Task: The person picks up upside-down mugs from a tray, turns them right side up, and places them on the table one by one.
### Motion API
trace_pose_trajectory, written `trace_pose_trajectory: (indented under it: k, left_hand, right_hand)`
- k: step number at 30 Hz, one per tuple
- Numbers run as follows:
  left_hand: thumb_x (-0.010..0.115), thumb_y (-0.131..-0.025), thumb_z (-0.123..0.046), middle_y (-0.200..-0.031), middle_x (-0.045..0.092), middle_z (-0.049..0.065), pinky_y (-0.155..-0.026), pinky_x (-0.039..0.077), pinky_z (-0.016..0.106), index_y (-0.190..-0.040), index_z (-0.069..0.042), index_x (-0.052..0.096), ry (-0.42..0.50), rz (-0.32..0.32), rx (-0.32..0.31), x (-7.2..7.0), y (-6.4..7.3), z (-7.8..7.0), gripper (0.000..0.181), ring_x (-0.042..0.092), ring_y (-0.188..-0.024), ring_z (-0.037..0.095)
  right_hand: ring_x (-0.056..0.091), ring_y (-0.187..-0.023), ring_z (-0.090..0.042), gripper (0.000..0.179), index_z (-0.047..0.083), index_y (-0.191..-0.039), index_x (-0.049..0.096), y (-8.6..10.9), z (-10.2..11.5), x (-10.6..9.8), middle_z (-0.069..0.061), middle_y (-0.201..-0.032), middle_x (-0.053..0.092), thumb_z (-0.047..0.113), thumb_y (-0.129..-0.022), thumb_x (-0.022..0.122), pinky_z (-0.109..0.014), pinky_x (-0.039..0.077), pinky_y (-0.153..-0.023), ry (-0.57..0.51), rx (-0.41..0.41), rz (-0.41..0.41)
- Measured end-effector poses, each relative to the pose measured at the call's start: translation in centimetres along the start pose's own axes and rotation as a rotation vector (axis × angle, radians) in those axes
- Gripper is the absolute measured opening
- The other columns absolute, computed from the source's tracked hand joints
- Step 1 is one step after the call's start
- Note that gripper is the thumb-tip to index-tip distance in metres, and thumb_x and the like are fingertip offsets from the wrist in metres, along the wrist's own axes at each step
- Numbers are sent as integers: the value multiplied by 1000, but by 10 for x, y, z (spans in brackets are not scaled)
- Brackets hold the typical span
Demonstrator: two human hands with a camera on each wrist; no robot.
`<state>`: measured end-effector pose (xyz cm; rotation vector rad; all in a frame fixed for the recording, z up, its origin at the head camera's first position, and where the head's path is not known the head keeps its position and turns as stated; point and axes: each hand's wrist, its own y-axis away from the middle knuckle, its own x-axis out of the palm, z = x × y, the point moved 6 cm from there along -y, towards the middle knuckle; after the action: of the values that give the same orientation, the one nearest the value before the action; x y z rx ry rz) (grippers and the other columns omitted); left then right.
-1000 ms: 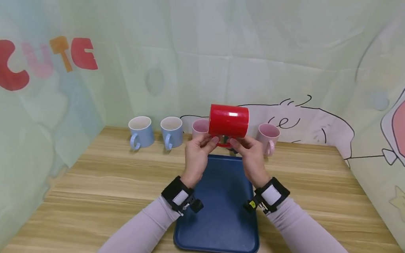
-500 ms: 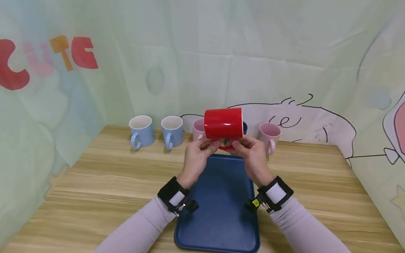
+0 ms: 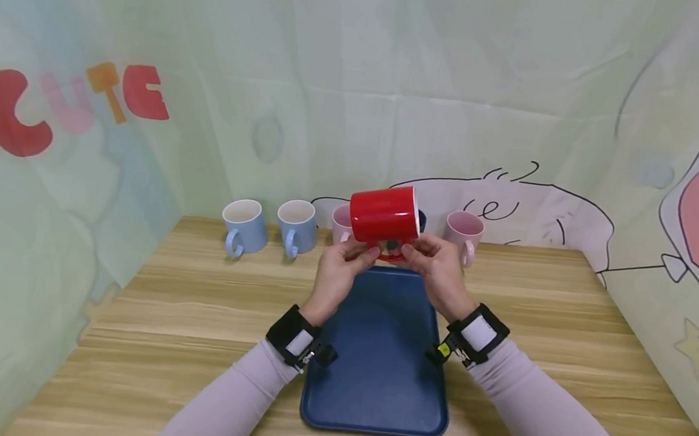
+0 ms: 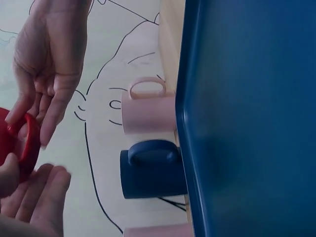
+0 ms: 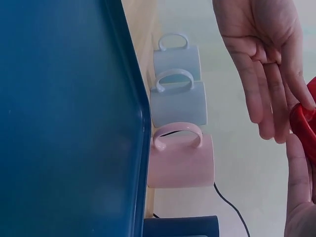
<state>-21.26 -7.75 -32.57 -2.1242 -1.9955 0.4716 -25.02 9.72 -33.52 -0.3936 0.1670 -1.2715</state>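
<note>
A glossy red mug (image 3: 383, 214) is held up above the far end of a dark blue tray (image 3: 378, 364), lying sideways with its white rim at the right and its handle (image 4: 30, 148) downward. My left hand (image 3: 335, 275) pinches the left side of that handle with thumb and fingers. On the handle's other side, my right hand (image 3: 442, 270) pinches it the same way. In the left wrist view, the right hand's fingers extend past the handle. Behind the red mug stands a dark blue mug (image 4: 153, 173), mostly hidden in the head view.
Two light blue mugs (image 3: 245, 227) stand upright in a row along the back of the wooden table (image 3: 194, 315). A pink mug (image 3: 341, 223) and another pink mug (image 3: 464, 234) continue the row. A printed curtain (image 3: 361, 75) hangs right behind them.
The red mug has shifted slightly left and tilted, its left end dipping and its white rim coming into view. Both hands keep their hold; the left forearm has moved a little left.
</note>
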Motion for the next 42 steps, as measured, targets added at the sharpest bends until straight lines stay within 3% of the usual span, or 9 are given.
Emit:
trace_pose_trajectory:
  k: [5, 9, 17, 21, 26, 32, 39, 42]
  left_hand:
    - [63, -93, -17, -122, 64, 19, -89, 53, 37, -128, -5, 58, 17, 91, -63, -6, -2, 25, 37, 64, -107, 32]
    - [63, -94, -16, -118, 66, 18, -88, 54, 37, -125, -5, 60, 9, 129, -127, -14, 4, 38, 34, 64, -105, 35]
    - [60, -94, -11, -116, 66, 21, -85, 56, 36, -124, -3, 61, 8, 140, -165, -24, 10, 44, 31, 65, -100, 36]
    - [61, -94, -10, -110, 66, 22, -80, 58, 36, -124, -3, 61, -91, 131, -162, -30, 9, 44, 31, 67, -92, 34]
    - [61, -93, -6, -95, 65, 24, -69, 60, 35, -120, 0, 63, -293, 118, -153, -40, 7, 48, 27, 68, -75, 31]
    - [61, -92, -6, -88, 63, 16, -62, 59, 32, -118, 0, 63, -404, 107, -207, -48, 13, 54, 27, 66, -67, 27]
    - [63, -89, -7, -78, 61, 11, -50, 46, 25, -123, 3, 57, -579, 177, -206, -52, 19, 58, 36, 56, -57, 15]
    - [63, -88, -6, -75, 59, 10, -48, 42, 26, -126, 6, 52, -611, 212, -232, -52, 22, 60, 41, 52, -56, 14]
  right_hand:
    - [69, -91, -26, 32, -5, -118, 62, 0, 1, -2, -3, -101, 72, 11, -91, 65, -39, 57, -80, -10, 6, -5]
    - [70, -87, -25, 33, -7, -117, 61, -1, 2, -6, -5, -96, 72, 12, -91, 65, -39, 57, -80, 4, 3, -15]
    - [70, -82, -22, 32, -15, -114, 58, -5, 8, -16, -6, -92, 72, 6, -91, 63, -40, 57, -78, -37, -46, -30]
    - [70, -84, -22, 31, -17, -115, 56, -8, 13, -22, -5, -93, 72, 2, -92, 61, -38, 57, -77, -89, -57, -32]
    - [70, -85, -23, 30, -13, -113, 61, -10, 20, -32, -10, -91, 72, 7, -90, 64, -40, 56, -78, -54, -67, -72]
    - [70, -83, -23, 31, -12, -110, 62, -12, 27, -45, -12, -91, 68, 11, -90, 66, -38, 56, -79, -37, -74, -133]
    - [70, -83, -22, 28, -10, -110, 63, -10, 33, -56, -10, -92, 70, 9, -89, 66, -36, 57, -78, -53, -83, -169]
    - [69, -84, -22, 31, -11, -111, 62, -10, 35, -61, -10, -92, 71, 10, -89, 67, -36, 57, -77, -54, -83, -193]
